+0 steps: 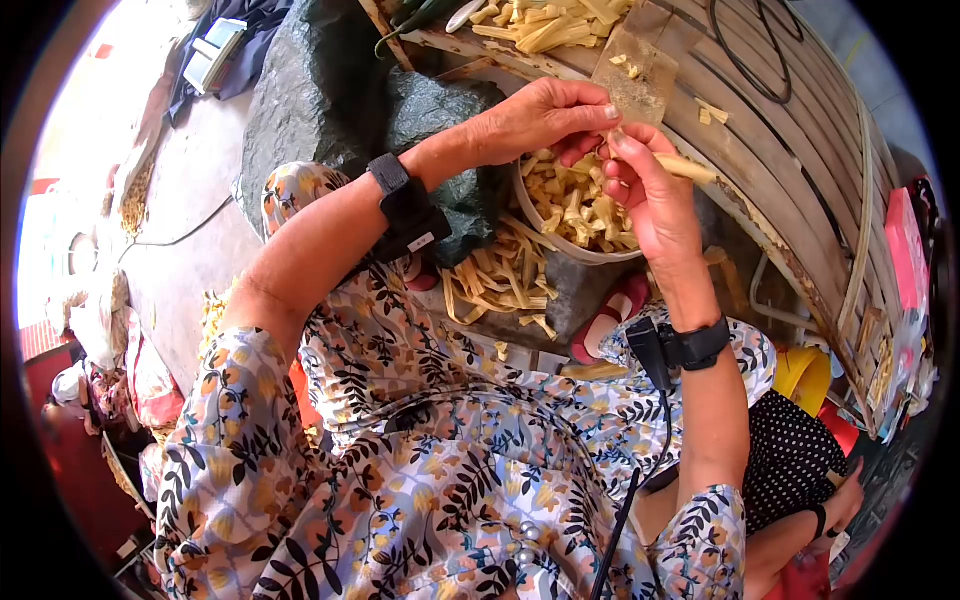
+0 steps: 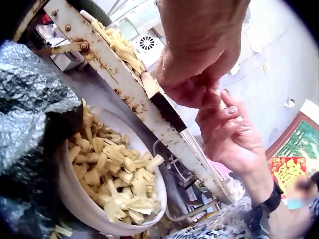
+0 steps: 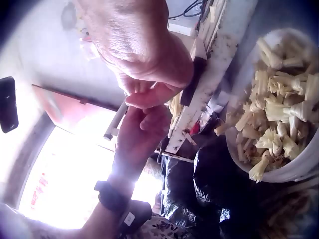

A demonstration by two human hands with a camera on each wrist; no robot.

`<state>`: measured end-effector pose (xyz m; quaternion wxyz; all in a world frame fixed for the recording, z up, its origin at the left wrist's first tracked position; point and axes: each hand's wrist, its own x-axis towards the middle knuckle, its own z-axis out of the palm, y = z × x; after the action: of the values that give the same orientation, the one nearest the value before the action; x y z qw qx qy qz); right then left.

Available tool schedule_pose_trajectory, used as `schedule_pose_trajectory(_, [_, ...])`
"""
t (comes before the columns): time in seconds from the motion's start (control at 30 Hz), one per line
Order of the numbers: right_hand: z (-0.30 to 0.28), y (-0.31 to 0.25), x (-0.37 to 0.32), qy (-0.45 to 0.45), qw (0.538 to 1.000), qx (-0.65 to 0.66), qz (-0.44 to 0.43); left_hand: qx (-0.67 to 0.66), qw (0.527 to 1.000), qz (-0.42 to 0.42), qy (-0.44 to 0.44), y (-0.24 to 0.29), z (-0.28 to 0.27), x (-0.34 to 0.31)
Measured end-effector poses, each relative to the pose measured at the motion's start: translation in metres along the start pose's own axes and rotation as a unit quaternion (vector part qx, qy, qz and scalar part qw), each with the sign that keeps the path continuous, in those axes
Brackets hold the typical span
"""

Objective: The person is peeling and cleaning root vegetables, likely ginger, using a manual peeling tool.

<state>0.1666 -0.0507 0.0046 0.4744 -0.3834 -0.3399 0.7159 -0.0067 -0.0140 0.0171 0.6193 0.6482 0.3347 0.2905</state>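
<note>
Both hands meet above a white bowl (image 1: 590, 257) full of short pale-yellow cut pieces (image 1: 575, 205). My right hand (image 1: 622, 152) grips a pale stalk (image 1: 688, 168) that sticks out to the right. My left hand (image 1: 598, 118) pinches the stalk's near end with curled fingertips, just below a worn cleaver blade (image 1: 635, 70) standing at the table edge. In the left wrist view the left hand (image 2: 207, 94) is at the top, the right hand (image 2: 227, 129) beneath it, and the bowl (image 2: 75, 211) lower left. The right wrist view has the right hand (image 3: 144, 92) above the left hand (image 3: 142, 124).
A slatted round wooden table (image 1: 790, 150) carries more cut strips (image 1: 545, 25). Long strips (image 1: 500, 280) lie below the bowl beside a dark plastic sheet (image 1: 330, 90). The table's rusty white metal edge (image 2: 129, 94) runs past the bowl. A second person's arm (image 1: 820, 525) is at lower right.
</note>
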Motion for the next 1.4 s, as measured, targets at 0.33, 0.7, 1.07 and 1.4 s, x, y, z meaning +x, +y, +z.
schedule_pose_trajectory(0.33, [-0.001,-0.001,0.000,0.037,0.997,0.007,-0.061,-0.204,0.973,-0.056,0.095,-0.002,0.015,0.005])
schedule_pose_trajectory(0.7, [-0.003,0.002,0.005,-0.009,0.993,-0.018,-0.119,-0.164,0.982,-0.057,0.068,-0.008,0.016,0.002])
schedule_pose_trajectory(1.07, [-0.022,-0.007,0.009,0.082,0.987,-0.020,-0.134,-0.209,0.971,-0.063,0.099,-0.011,-0.004,0.004])
schedule_pose_trajectory(1.4, [-0.021,-0.009,0.012,0.061,0.990,-0.086,-0.096,-0.173,0.978,-0.032,0.114,-0.013,-0.008,0.012])
